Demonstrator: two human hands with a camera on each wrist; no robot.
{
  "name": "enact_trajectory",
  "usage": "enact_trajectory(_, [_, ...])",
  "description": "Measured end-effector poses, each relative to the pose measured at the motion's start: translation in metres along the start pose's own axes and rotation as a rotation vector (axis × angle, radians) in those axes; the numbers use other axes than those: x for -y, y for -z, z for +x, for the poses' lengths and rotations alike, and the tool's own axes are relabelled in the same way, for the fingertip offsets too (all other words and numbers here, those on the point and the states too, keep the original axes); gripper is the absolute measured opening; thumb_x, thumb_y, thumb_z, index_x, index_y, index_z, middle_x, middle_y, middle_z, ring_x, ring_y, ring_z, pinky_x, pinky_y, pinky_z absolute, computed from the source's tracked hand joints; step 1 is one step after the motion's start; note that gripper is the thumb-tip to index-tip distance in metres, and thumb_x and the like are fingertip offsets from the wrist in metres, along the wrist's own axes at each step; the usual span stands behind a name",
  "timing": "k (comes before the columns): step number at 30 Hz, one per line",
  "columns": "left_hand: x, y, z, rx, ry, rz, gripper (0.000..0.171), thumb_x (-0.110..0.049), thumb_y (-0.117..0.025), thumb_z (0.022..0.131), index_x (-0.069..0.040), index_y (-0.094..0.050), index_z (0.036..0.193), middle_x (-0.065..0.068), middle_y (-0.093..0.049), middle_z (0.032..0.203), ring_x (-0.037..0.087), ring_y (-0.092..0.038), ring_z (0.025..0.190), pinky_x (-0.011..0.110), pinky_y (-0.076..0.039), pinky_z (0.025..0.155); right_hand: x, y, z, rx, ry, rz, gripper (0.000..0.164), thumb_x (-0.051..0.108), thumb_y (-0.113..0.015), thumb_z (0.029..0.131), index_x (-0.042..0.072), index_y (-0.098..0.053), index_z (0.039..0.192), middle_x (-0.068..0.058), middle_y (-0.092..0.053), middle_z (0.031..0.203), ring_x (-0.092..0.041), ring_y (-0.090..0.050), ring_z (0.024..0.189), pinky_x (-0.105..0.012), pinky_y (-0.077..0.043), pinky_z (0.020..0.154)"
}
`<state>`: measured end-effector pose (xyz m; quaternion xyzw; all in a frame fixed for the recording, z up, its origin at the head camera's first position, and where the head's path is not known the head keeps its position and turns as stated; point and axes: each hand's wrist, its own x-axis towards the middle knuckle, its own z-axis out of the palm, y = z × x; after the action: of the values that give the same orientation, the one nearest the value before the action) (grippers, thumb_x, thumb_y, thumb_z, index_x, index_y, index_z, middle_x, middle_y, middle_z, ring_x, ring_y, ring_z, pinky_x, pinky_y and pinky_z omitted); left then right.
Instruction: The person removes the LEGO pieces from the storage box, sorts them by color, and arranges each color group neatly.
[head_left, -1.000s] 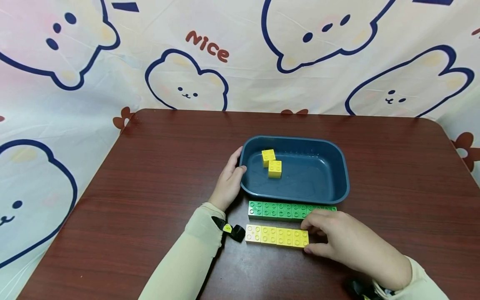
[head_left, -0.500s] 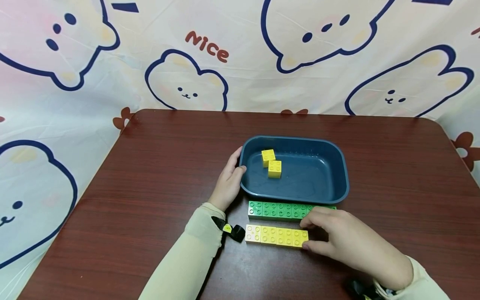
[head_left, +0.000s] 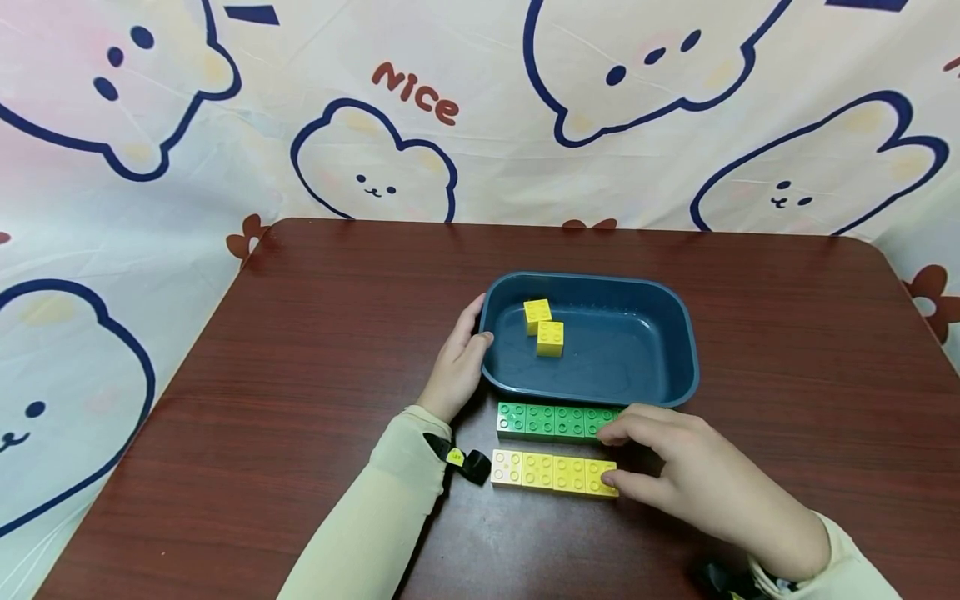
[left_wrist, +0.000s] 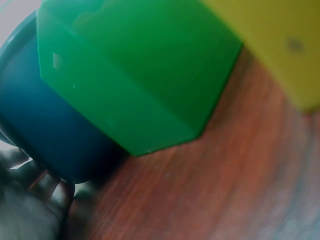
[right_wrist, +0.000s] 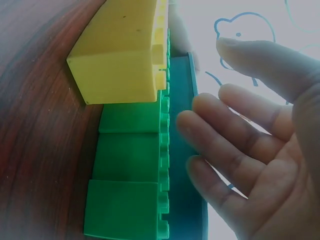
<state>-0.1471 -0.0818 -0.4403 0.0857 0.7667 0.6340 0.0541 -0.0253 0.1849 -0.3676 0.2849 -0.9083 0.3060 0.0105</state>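
Observation:
At the left end of a blue tray (head_left: 637, 358), my left hand (head_left: 456, 367) grips the wall, thumb at the rim and fingers along the outside. Two yellow toy bricks (head_left: 550, 339) lie inside the tray, near its left side. In front of it runs a row of green bricks (head_left: 555, 422), its right part hidden by my right hand (head_left: 690, 467). Nearer me is a shorter row of yellow bricks (head_left: 555, 472), the leftmost one paler. My right hand hovers over that row's right end, thumb and fingers spread apart; the right wrist view shows nothing held.
The brown table (head_left: 337, 333) carries everything and has rounded far corners. Behind it hangs a white cloth (head_left: 487, 167) printed with cartoon animals. A black wrist camera (head_left: 474, 467) on my left wrist sits close to the left end of the yellow row.
My right hand's thumb has come up from the yellow row's near side to over its end, and the fingers have lifted and spread toward the green row. Left hand, tray and bricks stay put.

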Motion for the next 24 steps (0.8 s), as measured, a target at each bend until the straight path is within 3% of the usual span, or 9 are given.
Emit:
enact_trajectory(13, [-0.0014,0.0003,-0.0009,0.002,0.016,-0.013,0.056,-0.015,-0.041,0.104,-0.023,-0.031,0.159,-0.007,-0.032,0.16,0.011,-0.027,0.147,0.045,-0.024,0.119,-0.0041,-0.0001,0.0026,-0.147,0.055,0.001,0.046,0.013,-0.089,0.074,0.016,-0.07,0.115,0.009,-0.065,0.114,-0.01,-0.064,0.098,-0.025,-0.056,0.078])
enact_trajectory(24, [-0.0013,-0.0004,-0.0009,0.004,0.053,-0.011,0.056,-0.018,-0.041,0.104,-0.026,-0.031,0.158,-0.01,-0.031,0.16,0.011,-0.028,0.146,0.047,-0.027,0.118,-0.0068,-0.0015,0.003,-0.19,-0.061,0.024,0.041,0.011,-0.087,0.077,0.018,-0.071,0.115,0.013,-0.066,0.115,-0.007,-0.061,0.105,-0.025,-0.055,0.083])
